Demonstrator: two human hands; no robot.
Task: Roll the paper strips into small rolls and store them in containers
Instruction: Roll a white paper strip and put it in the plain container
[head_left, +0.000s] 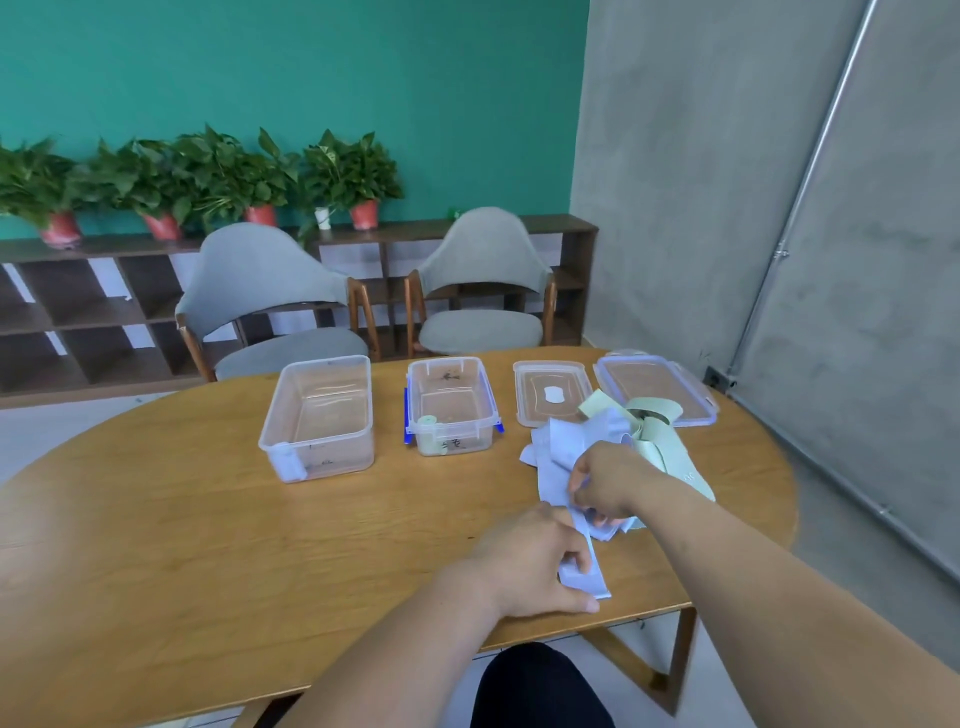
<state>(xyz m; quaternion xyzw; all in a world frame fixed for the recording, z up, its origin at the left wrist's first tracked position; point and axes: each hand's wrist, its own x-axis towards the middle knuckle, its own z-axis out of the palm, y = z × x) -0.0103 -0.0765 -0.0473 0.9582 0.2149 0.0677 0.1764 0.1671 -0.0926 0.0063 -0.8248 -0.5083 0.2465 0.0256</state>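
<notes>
From my remote seat I judge this to be the start of a roll: one strip is being drawn free of the heap, and no coil has formed in it yet.

The left hand (530, 564) pinches the near end of a pale lilac strip (592, 584), fingers curled over it and the thumb stretched along the table (208, 519) beneath. The right hand (608, 483) is closed round the same strip further up, where it runs into the heap of lilac strips (566, 441). I cannot tell whether other strips are caught in that hand too. The strip runs between the two hands, just above the table near its front edge.

As I see it, the next move needs the strip pulled clear of the heap, then its near end turned over on itself and wound tight between the fingertips.

The small container (452, 410) with blue clips stands open beyond the hands and already has a green roll (428, 421) in it. The large container (317, 415) sits open to its left. The green strips (662, 441) lie tangled on the far side of the heap, partly over a lid (654, 384).
</notes>
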